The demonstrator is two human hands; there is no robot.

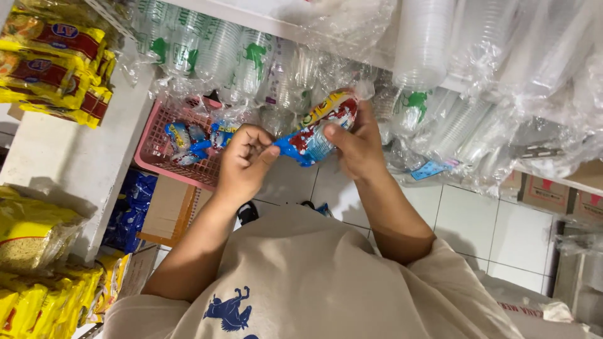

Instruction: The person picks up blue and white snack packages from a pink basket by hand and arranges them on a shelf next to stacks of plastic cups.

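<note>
Small glossy snack packet, blue, red and yellow printed plastic (317, 129), held up in front of the shelving between both hands, tilted, upper end toward the right. Right hand (359, 145) closed on the packet's upper right part, thumb pressed across its front. Left hand (244, 160) curled, fingertips pinching the packet's lower left blue corner. Just behind the left hand: pink plastic lattice basket (160, 150) holding more blue packets of similar print (188, 139). Above and to the right: stacks of clear plastic cups in transparent bags (440, 56), some with green print, hanging off a white shelf (264, 22). Far left: yellow and red wrapped packs (56, 63) on a white shelf upright, yellow noodle packs (31, 238) lower down. White tiled floor (496, 226) below, brown cardboard boxes (553, 194) at right. Beige shirt with blue print (301, 282) in foreground.
</note>
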